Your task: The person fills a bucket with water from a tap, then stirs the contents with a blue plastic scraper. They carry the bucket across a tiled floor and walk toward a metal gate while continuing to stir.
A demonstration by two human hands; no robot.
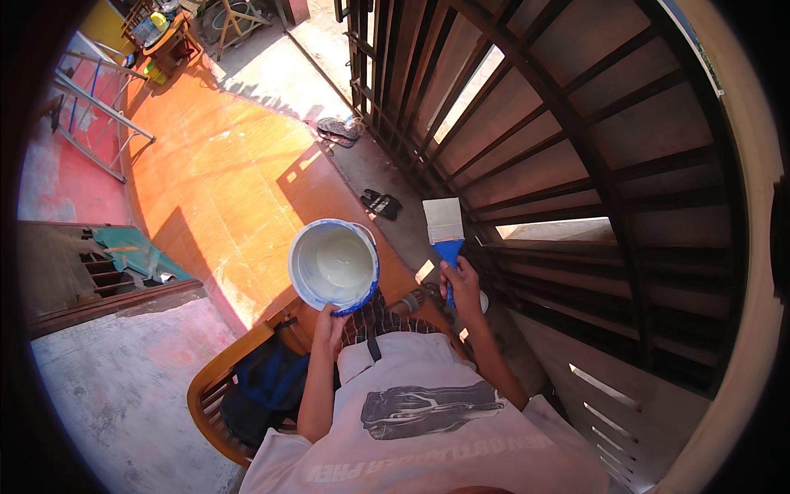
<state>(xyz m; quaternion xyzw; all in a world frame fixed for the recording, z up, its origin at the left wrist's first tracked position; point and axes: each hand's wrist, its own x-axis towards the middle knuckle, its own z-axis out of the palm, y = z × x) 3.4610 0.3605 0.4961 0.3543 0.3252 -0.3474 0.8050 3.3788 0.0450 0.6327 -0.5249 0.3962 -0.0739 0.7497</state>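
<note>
My left hand (329,323) is closed on the near rim of a paint bucket (305,265), which is whitish inside with blue on its outer side. Pale, creamy paint (344,272) lies in the bottom. In my right hand (463,288) is a wide paintbrush (445,224), gripped by its blue handle. Its whitish bristles point up and away from me, apart from the bucket and close to the dark slatted gate (535,177) on my right.
An orange tiled floor (214,165) stretches ahead, with black sandals (380,203) and patterned slippers (338,130) near its right edge. A wooden chair (202,370) holding a dark bag (263,395) stands at my left. A metal ladder (103,107) leans far left by a pink wall.
</note>
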